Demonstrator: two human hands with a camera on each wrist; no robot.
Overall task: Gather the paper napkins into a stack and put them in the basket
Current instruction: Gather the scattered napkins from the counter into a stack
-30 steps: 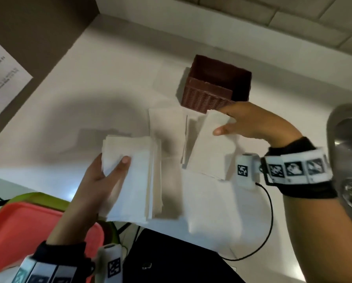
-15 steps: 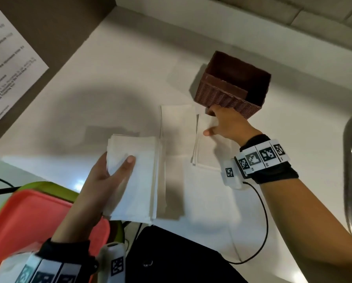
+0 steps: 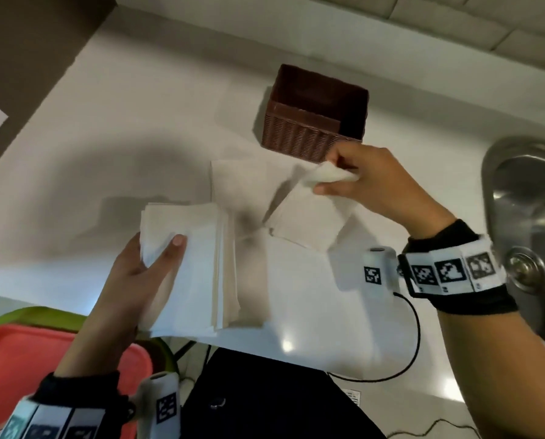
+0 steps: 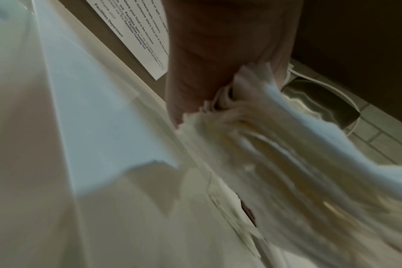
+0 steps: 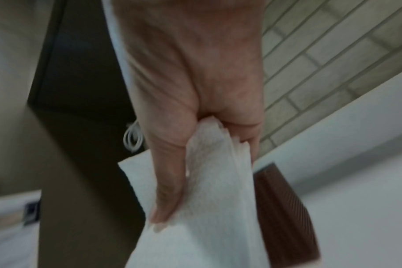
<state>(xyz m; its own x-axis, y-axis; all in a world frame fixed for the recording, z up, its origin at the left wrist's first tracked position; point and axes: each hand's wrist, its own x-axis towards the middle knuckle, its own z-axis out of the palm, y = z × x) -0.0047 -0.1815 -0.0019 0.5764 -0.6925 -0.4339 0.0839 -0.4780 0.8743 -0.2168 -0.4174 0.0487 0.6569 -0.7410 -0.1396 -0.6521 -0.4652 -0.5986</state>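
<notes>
Right now the left hand (image 3: 131, 274) grips the gathered stack (image 3: 188, 267) of white paper napkins by its near-left corner, thumb on top and fingers beneath, holding it low over the pale counter (image 3: 106, 137). To its right, and a little farther from the person, the right hand (image 3: 369, 182) pinches the far corner of a few napkins (image 3: 309, 217) and lifts them so they hang tilted, their lower edge toward the stack. So the stack lies to the left of that pinch, and the brown woven basket (image 3: 299, 137), square and ribbed, sits just beyond the right hand, which is the nearer to it. One more flat napkin (image 3: 236, 179) lies on the counter between stack and basket. The sheets look soft, thin and limp.
</notes>
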